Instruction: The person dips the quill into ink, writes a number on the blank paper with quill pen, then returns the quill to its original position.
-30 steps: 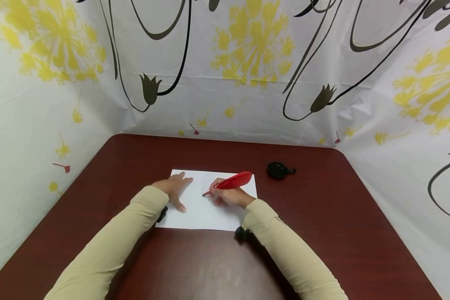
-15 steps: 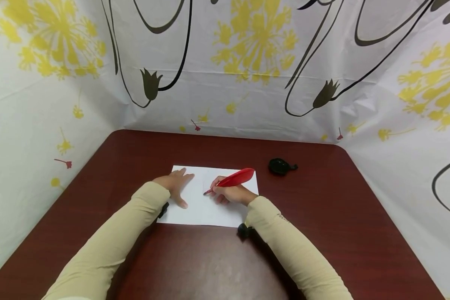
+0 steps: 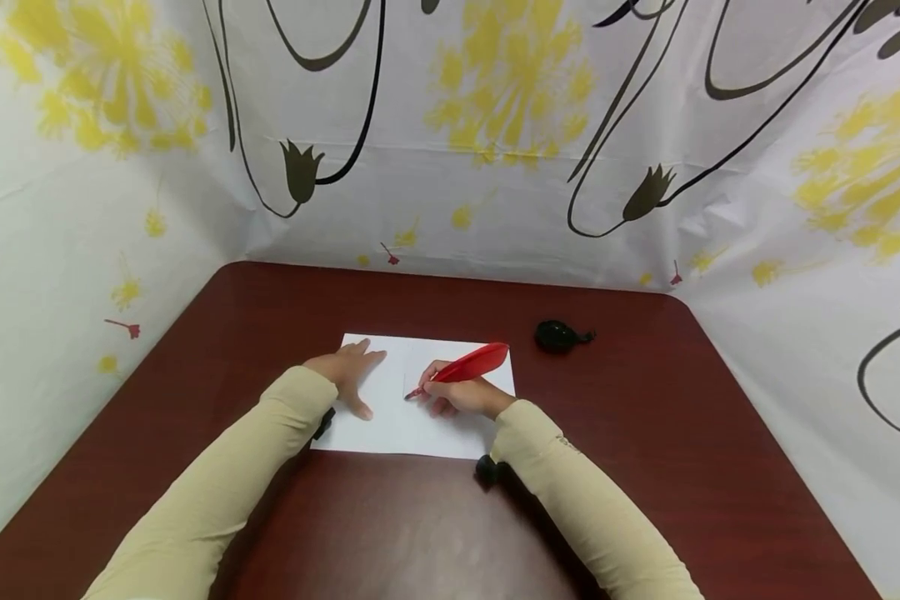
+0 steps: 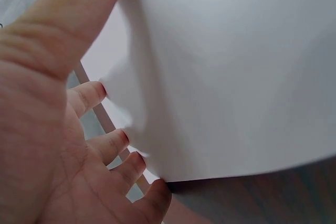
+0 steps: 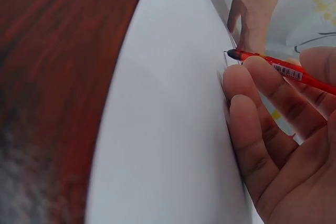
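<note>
A white sheet of paper (image 3: 393, 429) lies on the dark red table. My left hand (image 3: 351, 375) rests on its left part with the fingers spread; in the left wrist view the fingertips (image 4: 119, 139) touch the sheet along its edge. My right hand (image 3: 457, 394) pinches a red feather pen (image 3: 478, 363) between thumb and fingers, its plume leaning up to the right. In the right wrist view the red pen barrel (image 5: 286, 70) carries a barcode label and ends in a dark tip. That tip is at the paper's middle, beside a faint line.
A glossy black object (image 3: 557, 336) with a small stub sits on the table (image 3: 615, 400) right of the paper. Patterned white cloth (image 3: 405, 200) hangs behind and on both sides. Dark wrist-worn pieces (image 3: 486, 472) show beneath both sleeves.
The right hand has drawn the feather pen's tip a little down the sheet, toward the person. The left hand stays in place on the paper. The head view has shifted slightly.
</note>
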A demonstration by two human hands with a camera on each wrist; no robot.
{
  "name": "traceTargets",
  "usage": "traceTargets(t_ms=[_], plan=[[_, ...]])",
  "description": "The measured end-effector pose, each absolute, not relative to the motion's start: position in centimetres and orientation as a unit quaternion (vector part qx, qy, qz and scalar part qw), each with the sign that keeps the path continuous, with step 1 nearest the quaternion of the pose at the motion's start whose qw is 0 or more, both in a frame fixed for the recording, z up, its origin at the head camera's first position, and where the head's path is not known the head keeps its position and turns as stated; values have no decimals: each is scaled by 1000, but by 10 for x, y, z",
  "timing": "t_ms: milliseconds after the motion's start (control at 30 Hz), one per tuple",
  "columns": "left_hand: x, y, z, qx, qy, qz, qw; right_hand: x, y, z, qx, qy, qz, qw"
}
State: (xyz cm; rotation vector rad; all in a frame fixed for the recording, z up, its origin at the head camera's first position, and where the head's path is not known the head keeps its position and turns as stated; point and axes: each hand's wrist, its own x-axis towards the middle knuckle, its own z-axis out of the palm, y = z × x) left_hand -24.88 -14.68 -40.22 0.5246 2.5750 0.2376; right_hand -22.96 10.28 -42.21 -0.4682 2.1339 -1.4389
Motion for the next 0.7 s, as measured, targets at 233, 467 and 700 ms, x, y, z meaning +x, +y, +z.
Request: traceTargets(t_ms=[233, 467, 700], plan=[[-245, -147, -401, 187, 946, 92, 249, -225, 103, -425, -178, 787, -530, 261], [-247, -147, -401, 188, 944, 94, 256, -223, 106, -424, -181, 787, -525, 268], [-249, -147, -403, 188, 944, 88, 256, -220, 109, -424, -187, 785, -525, 269]])
